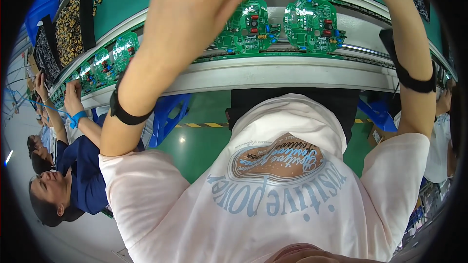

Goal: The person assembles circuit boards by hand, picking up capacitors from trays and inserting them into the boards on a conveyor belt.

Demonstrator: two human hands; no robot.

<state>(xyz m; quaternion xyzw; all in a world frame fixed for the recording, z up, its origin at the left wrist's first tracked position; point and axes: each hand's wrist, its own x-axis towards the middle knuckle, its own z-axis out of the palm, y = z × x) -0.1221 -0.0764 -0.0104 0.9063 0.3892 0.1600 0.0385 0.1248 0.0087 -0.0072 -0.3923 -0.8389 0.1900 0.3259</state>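
My left hand (195, 9) reaches over the conveyor line, its back toward me and its fingers drawn together near the top edge. Whatever the fingertips hold, if anything, I cannot make out. Just beyond and partly under this hand lies a green circuit board (252, 24) with red, blue and black components. A second, similar green circuit board (307, 25) lies to its right, apart from both hands. My right forearm (408, 44) stretches past the right end of the rails, and its hand is beyond the top edge. Black bands circle both my arms.
Metal conveyor rails (292, 70) run across in front of me, carrying several more boards (126, 48) leftward. A bin of yellowish components (68, 29) stands at the upper left, beside a blue bin (43, 2). A co-worker (68, 185) sits at my left, hands near the line.
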